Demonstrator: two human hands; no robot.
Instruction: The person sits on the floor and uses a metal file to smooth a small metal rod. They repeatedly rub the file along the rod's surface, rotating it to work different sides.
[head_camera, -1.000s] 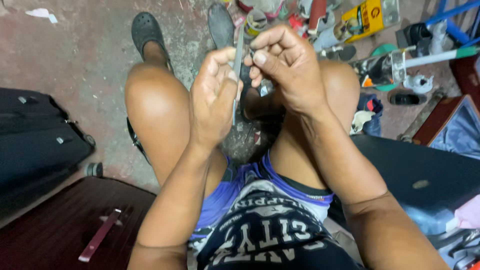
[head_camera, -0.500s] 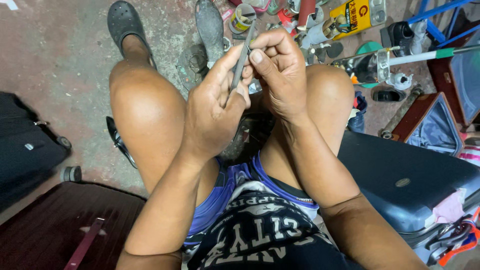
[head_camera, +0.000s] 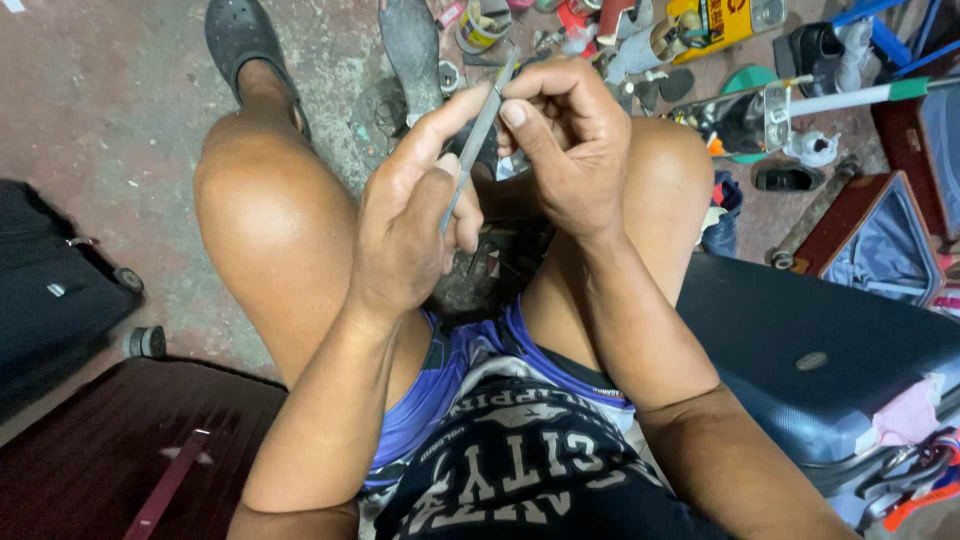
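I sit with both knees spread over a concrete floor. My left hand (head_camera: 410, 215) grips a thin grey metal strip (head_camera: 482, 125) that slants up to the right between my hands. My right hand (head_camera: 560, 140) pinches the upper part of the same strip with thumb and fingers, just above the left hand. The strip's lower end is hidden in my left palm. A small dark part lies half hidden under my hands.
A dark red suitcase (head_camera: 110, 460) lies at lower left and a black one (head_camera: 50, 290) at left, a loose wheel (head_camera: 146, 342) beside it. A dark blue hard suitcase (head_camera: 810, 350) sits at right. Cans, tools and scraps (head_camera: 650, 40) crowd the floor ahead. My black clog (head_camera: 238, 40) is at top left.
The view has shifted slightly, so my knees and hands sit a little differently in the frame. Both hands keep hold of the metal strip, still close together.
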